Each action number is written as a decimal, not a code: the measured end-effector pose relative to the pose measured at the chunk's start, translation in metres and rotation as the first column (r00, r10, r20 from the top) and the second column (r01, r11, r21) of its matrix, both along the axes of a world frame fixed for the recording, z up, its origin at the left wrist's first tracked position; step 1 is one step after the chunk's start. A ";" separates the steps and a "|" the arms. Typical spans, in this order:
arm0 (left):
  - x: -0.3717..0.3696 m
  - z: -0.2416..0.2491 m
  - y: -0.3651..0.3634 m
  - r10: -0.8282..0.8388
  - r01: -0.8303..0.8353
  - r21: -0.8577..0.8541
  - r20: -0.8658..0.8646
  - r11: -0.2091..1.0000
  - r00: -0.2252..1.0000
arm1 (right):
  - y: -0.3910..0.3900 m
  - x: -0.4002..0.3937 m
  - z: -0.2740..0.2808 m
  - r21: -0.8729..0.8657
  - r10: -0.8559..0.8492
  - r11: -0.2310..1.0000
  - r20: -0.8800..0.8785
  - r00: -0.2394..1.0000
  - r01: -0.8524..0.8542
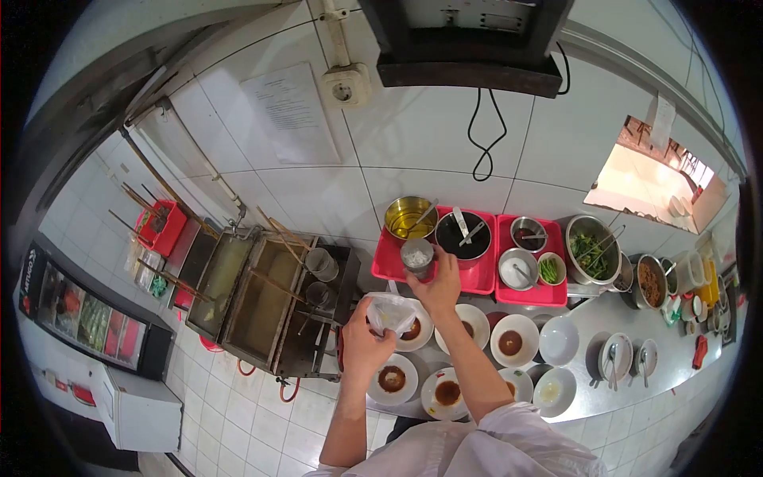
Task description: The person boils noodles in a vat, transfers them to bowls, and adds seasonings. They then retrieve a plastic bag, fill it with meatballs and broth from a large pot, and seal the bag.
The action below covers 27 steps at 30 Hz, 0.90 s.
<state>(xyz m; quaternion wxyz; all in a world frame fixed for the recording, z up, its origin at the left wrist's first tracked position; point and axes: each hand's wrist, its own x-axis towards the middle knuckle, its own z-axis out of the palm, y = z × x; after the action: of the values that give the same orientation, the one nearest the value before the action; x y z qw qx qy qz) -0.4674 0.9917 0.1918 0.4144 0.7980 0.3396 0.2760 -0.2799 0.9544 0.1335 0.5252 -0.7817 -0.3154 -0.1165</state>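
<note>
My left hand (pixel 368 343) is closed around a crumpled, translucent plastic bag (pixel 391 312). Just above it, my right hand (pixel 438 288) grips a small clear cup (pixel 416 256) with something white inside, at the front left of a red tray (pixel 477 278). Behind the cup are a metal pot of yellow oil (pixel 409 216) and a pot of dark sauce (pixel 463 236) with utensils in it. Below my hands stand several white bowls with brown sauce in the bottom, among them a near-left bowl (pixel 392 379) and a middle bowl (pixel 515 340).
To the left is a metal boiler (pixel 254 302) with liquid-filled basins and long sticks. A second red tray (pixel 548 296) holds small containers. Further right are a pot of greens (pixel 592 250), a pot of brown topping (pixel 652 282) and plates with spoons (pixel 616 358).
</note>
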 end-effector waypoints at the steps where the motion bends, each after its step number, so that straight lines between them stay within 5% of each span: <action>1: 0.000 0.002 -0.002 0.001 -0.001 -0.050 0.002 0.999 1.000 | -0.003 0.003 0.001 -0.006 0.006 1.000 0.006 1.000 -0.006; 3: 0.003 -0.001 0.000 -0.021 0.021 -0.054 -0.011 0.998 1.000 | -0.012 0.009 0.006 0.346 0.089 0.935 -0.027 0.996 -0.074; 5: 0.007 -0.001 -0.001 -0.049 0.047 -0.058 -0.026 0.997 0.998 | -0.020 0.016 0.019 0.547 0.297 0.832 -0.305 0.905 -0.089; 7: 0.014 0.000 -0.004 -0.065 0.065 -0.039 0.003 0.997 0.998 | -0.040 0.018 0.045 0.622 0.498 0.778 -0.528 0.688 -0.086; 10: 0.024 0.013 -0.011 -0.087 0.086 -0.028 -0.043 0.996 0.995 | -0.052 0.050 0.008 0.627 0.582 0.760 -0.539 0.609 -0.172; 12: 0.029 0.021 -0.015 -0.122 0.119 -0.046 -0.077 0.992 0.990 | -0.067 0.047 0.038 0.571 0.568 0.785 -0.507 0.648 -0.241; 13: 0.032 0.025 -0.016 -0.161 0.155 -0.059 -0.113 0.986 0.980 | -0.070 0.045 0.053 0.426 0.399 0.856 -0.188 0.897 -0.291; 14: 0.035 0.027 -0.016 -0.161 0.155 -0.064 -0.112 0.986 0.981 | -0.074 0.043 0.065 0.274 0.212 0.925 0.203 0.956 -0.264; 16: 0.042 0.031 -0.016 -0.235 0.237 -0.009 -0.161 0.971 0.959 | -0.085 0.052 0.083 0.117 0.159 0.969 0.378 0.912 -0.217; 18: 0.048 0.038 -0.015 -0.244 0.249 0.015 -0.155 0.968 0.957 | -0.090 0.056 0.098 0.000 0.101 0.991 0.674 0.732 -0.136; 20: 0.053 0.040 -0.014 -0.251 0.260 0.040 -0.152 0.965 0.956 | -0.091 0.055 0.109 0.034 0.050 0.993 0.729 0.683 -0.110; 22: 0.057 0.038 -0.014 -0.272 0.277 0.203 -0.055 0.939 0.961 | -0.095 0.057 0.112 0.117 -0.055 0.989 0.861 0.505 -0.092; 23: 0.059 0.041 -0.014 -0.273 0.278 0.197 -0.053 0.940 0.960 | -0.093 0.058 0.117 -0.029 0.050 0.998 0.903 0.426 -0.056; 27: 0.058 0.059 -0.020 -0.305 0.312 0.100 -0.083 0.945 0.949 | -0.100 0.060 0.114 -0.074 0.086 0.996 0.916 0.393 -0.044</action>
<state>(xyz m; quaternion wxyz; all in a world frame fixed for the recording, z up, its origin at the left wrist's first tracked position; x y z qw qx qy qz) -0.4089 0.9718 0.2509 0.3957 0.8719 0.2081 0.1997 -0.2203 0.8541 0.2475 0.2547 -0.5858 -0.5844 -0.5004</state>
